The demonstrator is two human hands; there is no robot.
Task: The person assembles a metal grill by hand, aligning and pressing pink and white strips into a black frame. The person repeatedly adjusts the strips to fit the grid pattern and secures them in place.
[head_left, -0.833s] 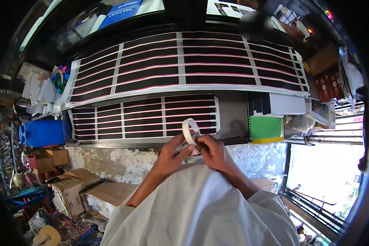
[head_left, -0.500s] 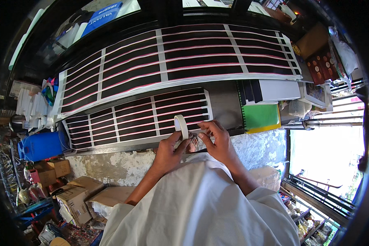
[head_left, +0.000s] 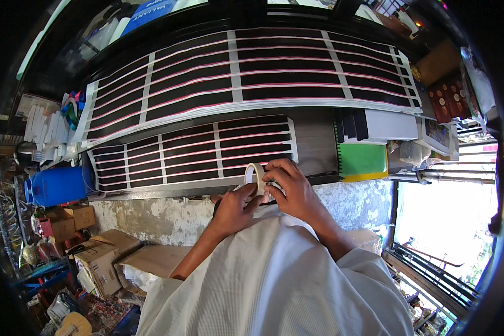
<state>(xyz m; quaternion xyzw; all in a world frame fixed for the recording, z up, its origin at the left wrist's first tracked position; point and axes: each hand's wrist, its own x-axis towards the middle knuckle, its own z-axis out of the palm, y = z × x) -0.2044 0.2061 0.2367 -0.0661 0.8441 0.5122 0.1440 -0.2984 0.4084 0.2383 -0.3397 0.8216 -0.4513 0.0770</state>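
A roll of pale masking tape stands on edge between my two hands, just past the front of my shirt. My left hand grips the lower left of the roll with thumb and fingers. On its right side, the curled fingers of my right hand press against the rim. Directly beyond lies a shorter sheet with black panels and white and red stripes. A longer stack of similar striped sheets stretches across behind it.
A green spiral-bound notebook sits right of the sheets on the dark table, near white boxes. A blue plastic container is at the left end. Cardboard boxes stand low on the left; a bright opening lies right.
My right fingers have come from apart onto the tape roll's right side. The roll and my left hand have shifted slightly right, and the view has moved a little.
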